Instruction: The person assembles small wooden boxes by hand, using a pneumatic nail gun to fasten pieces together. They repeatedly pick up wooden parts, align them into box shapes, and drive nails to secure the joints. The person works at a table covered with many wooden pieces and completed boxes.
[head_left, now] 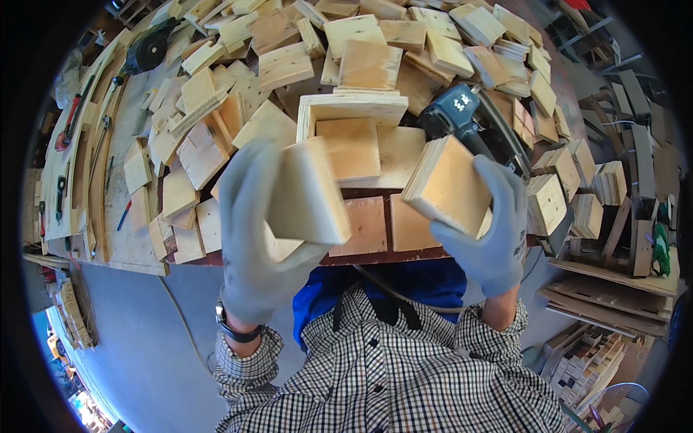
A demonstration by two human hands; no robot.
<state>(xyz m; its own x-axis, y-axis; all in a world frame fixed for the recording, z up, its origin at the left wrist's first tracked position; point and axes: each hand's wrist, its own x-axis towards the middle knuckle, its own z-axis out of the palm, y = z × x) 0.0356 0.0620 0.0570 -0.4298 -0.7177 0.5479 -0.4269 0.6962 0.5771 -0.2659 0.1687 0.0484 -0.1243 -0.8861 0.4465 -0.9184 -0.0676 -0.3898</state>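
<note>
My left hand (247, 231), in a grey glove and slightly blurred, grips a plywood block (307, 191) between thumb and fingers above the table's near edge. My right hand (494, 224), gloved the same way, is closed around a stack of square plywood pieces (449, 180), its layered edge turned toward the left. Between the two hands, other plywood squares (348, 148) lean inside an L-shaped wooden piece (354, 108). Just beyond the right hand lies a dark blue and black nail gun (462, 112). Flat plywood squares (359, 226) lie along the near edge.
A large heap of plywood blocks (354, 36) covers the far part of the table. Toward the left are a black tool (149, 49), a red-handled tool (68, 123) and long wooden strips (101, 166). Boards and offcuts (613, 296) are stacked at the right. A hose (184, 317) hangs at the left.
</note>
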